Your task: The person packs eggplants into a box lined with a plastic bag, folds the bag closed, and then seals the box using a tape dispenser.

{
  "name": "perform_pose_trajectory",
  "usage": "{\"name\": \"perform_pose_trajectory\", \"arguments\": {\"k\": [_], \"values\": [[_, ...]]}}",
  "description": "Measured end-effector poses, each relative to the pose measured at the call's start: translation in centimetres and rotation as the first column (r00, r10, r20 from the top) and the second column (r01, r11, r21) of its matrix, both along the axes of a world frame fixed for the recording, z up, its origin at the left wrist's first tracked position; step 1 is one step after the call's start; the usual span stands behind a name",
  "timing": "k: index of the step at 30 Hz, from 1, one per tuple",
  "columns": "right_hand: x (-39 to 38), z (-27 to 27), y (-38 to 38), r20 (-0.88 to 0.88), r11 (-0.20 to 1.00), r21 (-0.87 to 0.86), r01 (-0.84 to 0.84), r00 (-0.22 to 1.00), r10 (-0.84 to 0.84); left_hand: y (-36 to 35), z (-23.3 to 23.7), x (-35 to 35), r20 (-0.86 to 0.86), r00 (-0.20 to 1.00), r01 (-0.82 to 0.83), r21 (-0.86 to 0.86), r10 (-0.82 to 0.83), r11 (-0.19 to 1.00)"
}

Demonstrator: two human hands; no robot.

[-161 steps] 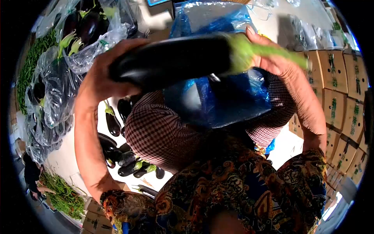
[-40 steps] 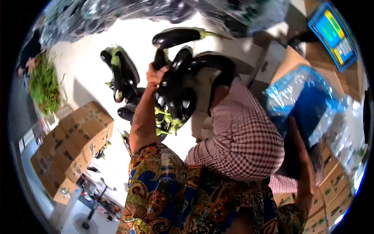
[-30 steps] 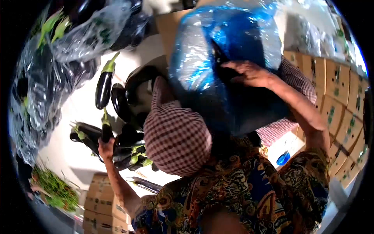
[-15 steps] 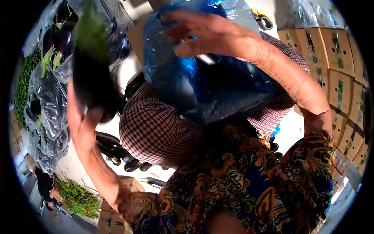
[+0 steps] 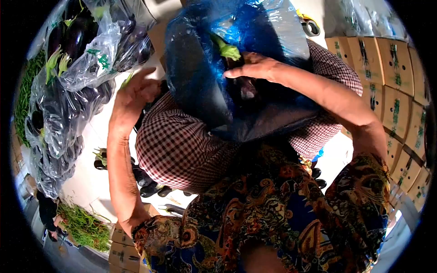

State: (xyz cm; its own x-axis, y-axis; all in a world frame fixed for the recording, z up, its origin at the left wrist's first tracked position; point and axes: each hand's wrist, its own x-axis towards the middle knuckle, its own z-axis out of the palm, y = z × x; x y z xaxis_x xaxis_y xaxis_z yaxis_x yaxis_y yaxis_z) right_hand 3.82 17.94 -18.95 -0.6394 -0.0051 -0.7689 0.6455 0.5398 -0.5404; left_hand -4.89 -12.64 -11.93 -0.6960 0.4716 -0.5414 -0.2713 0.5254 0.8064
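A blue plastic bag [image 5: 191, 91] stands open between the knees, with dark eggplants in it. My right hand [image 5: 257, 67] reaches into its mouth, thumb and fingers closed round an eggplant [image 5: 246, 87] whose green stem end points up and left. At the left, beside the checked knee, my left hand [image 5: 141, 88] hovers with its fingers apart and holds nothing that I can make out. Dark eggplants lie under and behind it, partly hidden by the hand and the knee.
Clear bags of eggplants [image 5: 57, 123] line the left side. More eggplants [image 5: 148, 186] lie on the floor below the knee. Green peppers [image 5: 84, 227] and a person [image 5: 47, 211] are at the lower left. Cardboard boxes [image 5: 396, 100] are stacked right; a tape roll [image 5: 311, 28] lies at the top.
My left hand no longer holds the raised eggplant and has moved right, near the knee. My right hand has lowered into the bag and closed on an eggplant.
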Motion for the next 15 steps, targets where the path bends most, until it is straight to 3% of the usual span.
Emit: {"name": "perform_pose_trajectory", "arguments": {"k": [1,2,3,4,5,8,9,10,11,12,14,15], "values": [[-1.0,-0.9,-0.9,0.034,0.981,-0.194,-0.01,0.999,0.017,-1.2,-1.1,0.6,0.035,0.999,-0.034,0.005,0.034,0.999],[-0.6,-0.9,-0.8,-0.094,0.978,-0.193,-0.083,0.993,0.066,-2.5,-2.6,1.2,0.066,0.996,-0.065,0.008,0.064,0.998],[-0.7,-1.8,-1.2,-0.074,0.969,-0.012,-0.246,0.967,0.245,-4.0,-5.1,2.0,0.078,0.992,-0.11,0.23,0.094,0.967],[-0.5,-3.8,-1.1,-0.069,0.891,0.149,-0.428,0.895,0.441,-4.6,-5.5,2.5,0.09,0.994,-0.086,0.213,0.068,0.973],[-0.4,-5.8,-1.1,-0.035,0.757,0.304,-0.579,0.787,0.616,-6.3,-8.0,3.1,0.06,0.996,-0.085,0.33,0.069,0.94],[0.9,-3.7,-2.0,-0.047,0.756,0.464,-0.461,0.84,0.541,-7.8,-9.4,5.4,0.124,0.978,-0.197,0.288,0.168,0.937],[1.3,-4.4,-1.7,-0.085,0.728,0.498,-0.472,0.809,0.582,-8.0,-10.5,6.2,0.199,0.959,-0.265,0.397,0.2,0.878],[0.9,-5.1,-1.9,0.02,0.7,0.503,-0.506,0.817,0.576,-8.9,-12.4,7.5,0.272,0.933,-0.344,0.489,0.234,0.802],[1.7,-8.3,-0.8,-0.027,0.717,0.509,-0.476,0.824,0.566,-10.3,-14.5,8.3,0.158,0.959,-0.28,0.418,0.235,0.864],[1.6,-7.5,-1.6,-0.031,0.799,0.448,-0.4,0.887,0.461,-11.9,-16.3,8.8,0.047,0.975,-0.219,0.33,0.216,0.918],[2.0,-8.1,-2.4,-0.026,0.878,0.409,-0.248,0.959,0.283,-11.9,-17.3,10.9,0.078,0.956,-0.293,0.318,0.283,0.902],[2.4,-8.1,-2.1,-0.023,0.895,0.385,-0.227,0.967,0.255,-11.5,-16.6,11.2,0.064,0.971,-0.238,0.326,0.229,0.915]]}}
